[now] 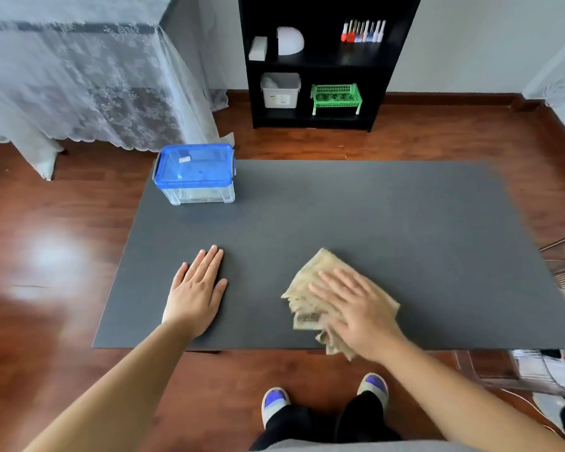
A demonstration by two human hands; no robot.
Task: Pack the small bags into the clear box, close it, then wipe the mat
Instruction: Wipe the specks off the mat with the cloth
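A clear box (203,192) with a blue lid (194,164) on top stands at the far left corner of the dark grey mat (356,216). Pale contents show faintly through its wall. My left hand (198,290) lies flat on the mat near the front left, fingers spread, holding nothing. My right hand (356,308) presses flat on a crumpled beige cloth (313,282) at the mat's front edge, and it looks motion-blurred. Part of the cloth hangs over the front edge.
A black shelf (320,60) behind the mat holds a white bin (280,90), a green basket (336,97) and small bottles. A lace-covered table (79,79) stands at the back left. Clear plastic furniture (555,321) sits at the right. My feet (323,399) are near the front edge.
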